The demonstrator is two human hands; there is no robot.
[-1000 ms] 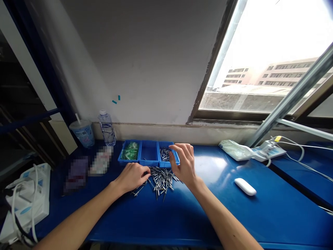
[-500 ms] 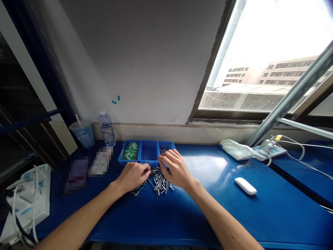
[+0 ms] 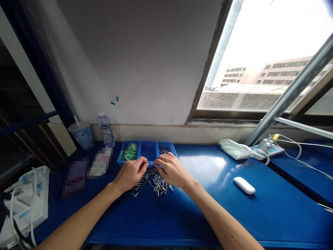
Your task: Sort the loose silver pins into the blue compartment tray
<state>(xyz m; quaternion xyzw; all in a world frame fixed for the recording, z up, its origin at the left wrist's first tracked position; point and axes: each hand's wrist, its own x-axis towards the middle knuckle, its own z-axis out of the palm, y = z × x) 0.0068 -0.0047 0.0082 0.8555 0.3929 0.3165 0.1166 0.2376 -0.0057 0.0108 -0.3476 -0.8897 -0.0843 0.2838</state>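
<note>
My left hand (image 3: 131, 172) and my right hand (image 3: 173, 171) meet fingertip to fingertip above the front edge of the blue divided tray (image 3: 141, 152). A thin silvery blind rivet (image 3: 151, 164) spans the gap, pinched at one end by each hand. Below them, a loose pile of blind rivets (image 3: 159, 184) lies on the blue table, partly hidden by my fingers. The tray's left compartment has green-and-clear plastic packets (image 3: 130, 151) in it. Its middle compartment shows bare blue plastic, and small metal pieces (image 3: 164, 151) lie in the right one.
A water bottle (image 3: 106, 130) and a cup with a straw (image 3: 82, 135) stand at the back left. Power strips with cables lie at the far left (image 3: 33, 194) and right (image 3: 269, 149). A white rounded case (image 3: 244, 185) and a soft packet (image 3: 234, 150) are on the right.
Both hands have come together at the tray's front edge, and a rivet now shows between their fingertips. The view has shifted slightly.
</note>
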